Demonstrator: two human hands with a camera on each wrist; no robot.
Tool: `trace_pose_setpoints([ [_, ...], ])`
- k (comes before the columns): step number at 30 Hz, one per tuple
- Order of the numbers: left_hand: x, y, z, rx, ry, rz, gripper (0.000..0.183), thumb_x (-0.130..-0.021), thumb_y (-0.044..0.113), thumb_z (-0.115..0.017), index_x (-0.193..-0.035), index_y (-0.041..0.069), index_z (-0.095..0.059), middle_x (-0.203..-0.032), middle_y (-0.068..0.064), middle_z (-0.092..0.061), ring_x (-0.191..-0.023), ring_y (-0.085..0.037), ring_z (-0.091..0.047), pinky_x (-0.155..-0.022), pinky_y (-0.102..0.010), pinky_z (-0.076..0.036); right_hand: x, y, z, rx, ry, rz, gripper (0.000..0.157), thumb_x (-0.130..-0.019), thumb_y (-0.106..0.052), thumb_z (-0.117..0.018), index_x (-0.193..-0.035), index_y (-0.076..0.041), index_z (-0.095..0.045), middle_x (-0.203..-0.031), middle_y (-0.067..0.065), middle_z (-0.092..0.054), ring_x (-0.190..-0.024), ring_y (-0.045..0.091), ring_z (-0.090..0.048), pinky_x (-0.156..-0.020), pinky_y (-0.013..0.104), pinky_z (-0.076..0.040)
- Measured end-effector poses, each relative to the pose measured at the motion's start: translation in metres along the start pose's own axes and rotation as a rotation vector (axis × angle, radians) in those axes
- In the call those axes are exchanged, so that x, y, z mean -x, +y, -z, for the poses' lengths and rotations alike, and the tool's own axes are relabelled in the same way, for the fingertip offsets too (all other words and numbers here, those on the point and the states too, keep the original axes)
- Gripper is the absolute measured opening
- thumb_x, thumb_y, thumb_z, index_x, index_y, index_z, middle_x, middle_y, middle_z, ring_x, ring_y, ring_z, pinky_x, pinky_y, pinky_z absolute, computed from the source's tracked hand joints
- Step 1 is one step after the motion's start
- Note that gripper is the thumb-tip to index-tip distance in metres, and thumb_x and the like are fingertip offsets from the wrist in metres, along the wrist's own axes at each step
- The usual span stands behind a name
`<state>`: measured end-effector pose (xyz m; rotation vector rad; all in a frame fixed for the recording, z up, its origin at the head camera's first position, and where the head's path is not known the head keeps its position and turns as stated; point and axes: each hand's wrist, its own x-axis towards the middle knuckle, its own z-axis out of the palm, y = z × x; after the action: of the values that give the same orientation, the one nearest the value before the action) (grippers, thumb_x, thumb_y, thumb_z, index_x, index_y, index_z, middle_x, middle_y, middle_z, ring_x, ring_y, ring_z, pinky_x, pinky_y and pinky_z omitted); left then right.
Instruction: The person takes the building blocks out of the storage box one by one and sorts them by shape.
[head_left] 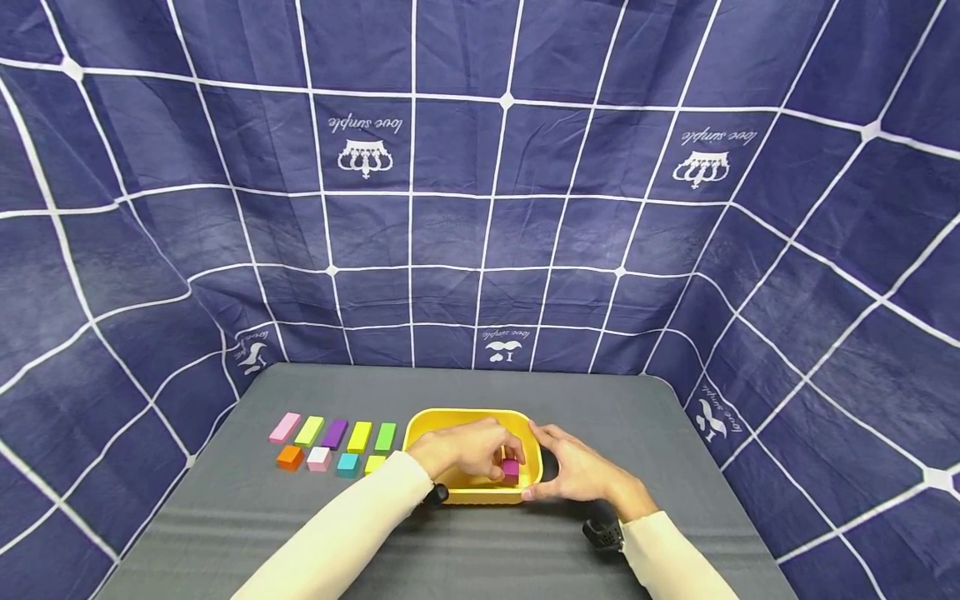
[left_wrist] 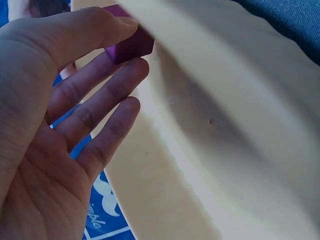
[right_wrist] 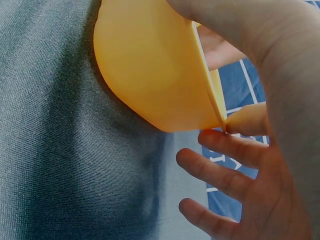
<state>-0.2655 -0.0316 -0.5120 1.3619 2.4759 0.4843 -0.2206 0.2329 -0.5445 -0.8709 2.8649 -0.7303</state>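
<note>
A yellow plastic bin (head_left: pixel 480 497) stands on the grey table, its inside facing up. Over its right half, my left hand (head_left: pixel 472 446) pinches a magenta block (head_left: pixel 511 472) between thumb and fingers. The left wrist view shows the thumb on one face of the magenta block (left_wrist: pixel 132 45), with the other fingers loosely spread below. At the bin's right end, my right hand (head_left: pixel 577 467) holds the rim, thumb at the near corner and index finger at the far one. In the right wrist view the other fingers stand off the yellow wall (right_wrist: pixel 150 70).
Left of the bin, flat blocks form a back row, among them pink (head_left: pixel 284 427), purple (head_left: pixel 335 434) and green (head_left: pixel 386 437). Smaller blocks sit in front: orange (head_left: pixel 290 457), pale pink (head_left: pixel 318 459), teal (head_left: pixel 348 465) and a yellow one (head_left: pixel 374 464) partly behind the left sleeve. Blue checked cloth (head_left: pixel 450 233) surrounds the table.
</note>
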Motion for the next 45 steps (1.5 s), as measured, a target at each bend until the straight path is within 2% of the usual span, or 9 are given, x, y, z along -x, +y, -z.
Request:
trace_pose_setpoints([
  [4, 0.006, -0.003, 0.004, 0.028, 0.034, 0.007, 0.035, -0.098, 0.002, -0.086, -0.13, 0.016, -0.085, -0.113, 0.003, -0.086, -0.094, -0.003, -0.075, -0.092, -0.015, -0.061, -0.001, 0.0, 0.0, -0.01, 0.0, 0.004, 0.129, -0.084, -0.064, -0.101, -0.175, 0.007, -0.042, -0.165, 0.016, -0.063, -0.151, 0.036, -0.067, -0.13, 0.061, -0.052],
  [10, 0.016, -0.006, 0.008, 0.008, 0.085, -0.03, 0.035, -0.098, 0.001, -0.084, -0.132, 0.01, -0.084, -0.117, 0.002, -0.085, -0.101, -0.01, -0.078, -0.098, -0.018, -0.063, -0.002, 0.001, -0.001, -0.014, -0.005, 0.001, 0.129, -0.084, -0.064, -0.101, -0.175, 0.006, -0.042, -0.165, 0.017, -0.064, -0.151, 0.036, -0.067, -0.13, 0.062, -0.052],
  [20, 0.034, -0.017, 0.006, 0.017, 0.178, -0.026, 0.035, -0.099, 0.002, -0.081, -0.134, 0.007, -0.082, -0.12, 0.001, -0.084, -0.107, -0.01, -0.077, -0.106, -0.025, -0.065, -0.004, 0.001, -0.002, -0.012, -0.001, -0.013, 0.129, -0.083, -0.065, -0.101, -0.176, 0.003, -0.043, -0.164, 0.017, -0.064, -0.15, 0.036, -0.068, -0.13, 0.062, -0.052],
  [30, 0.051, -0.015, 0.009, 0.034, 0.244, -0.045, 0.033, -0.099, 0.001, -0.08, -0.131, 0.006, -0.082, -0.123, -0.002, -0.083, -0.108, -0.012, -0.079, -0.105, -0.03, -0.067, 0.001, 0.004, -0.003, 0.0, 0.0, 0.001, 0.129, -0.084, -0.065, -0.1, -0.177, 0.004, -0.041, -0.162, 0.013, -0.065, -0.149, 0.034, -0.068, -0.13, 0.061, -0.052],
  [37, 0.064, -0.016, 0.01, -0.017, 0.323, -0.055, 0.031, -0.097, 0.001, -0.082, -0.126, 0.008, -0.083, -0.117, -0.002, -0.082, -0.104, -0.014, -0.076, -0.101, -0.036, -0.069, 0.004, 0.003, 0.0, -0.005, 0.017, 0.01, 0.127, -0.084, -0.061, -0.102, -0.174, 0.007, -0.044, -0.159, 0.016, -0.067, -0.147, 0.035, -0.069, -0.128, 0.062, -0.053],
  [40, 0.071, -0.016, 0.013, -0.034, 0.342, -0.045, 0.031, -0.097, 0.002, -0.082, -0.126, 0.009, -0.083, -0.116, -0.001, -0.081, -0.104, -0.014, -0.076, -0.1, -0.034, -0.069, 0.004, 0.002, 0.0, -0.009, 0.021, 0.008, 0.127, -0.083, -0.059, -0.103, -0.174, 0.007, -0.044, -0.158, 0.016, -0.067, -0.146, 0.036, -0.069, -0.128, 0.062, -0.053],
  [45, 0.085, -0.018, 0.017, -0.042, 0.362, -0.032, 0.029, -0.097, 0.002, -0.082, -0.125, 0.01, -0.083, -0.113, -0.002, -0.08, -0.103, -0.016, -0.076, -0.1, -0.038, -0.069, 0.003, 0.003, -0.001, 0.001, 0.02, 0.007, 0.127, -0.083, -0.061, -0.102, -0.175, 0.006, -0.044, -0.16, 0.015, -0.066, -0.147, 0.035, -0.069, -0.129, 0.062, -0.053],
])
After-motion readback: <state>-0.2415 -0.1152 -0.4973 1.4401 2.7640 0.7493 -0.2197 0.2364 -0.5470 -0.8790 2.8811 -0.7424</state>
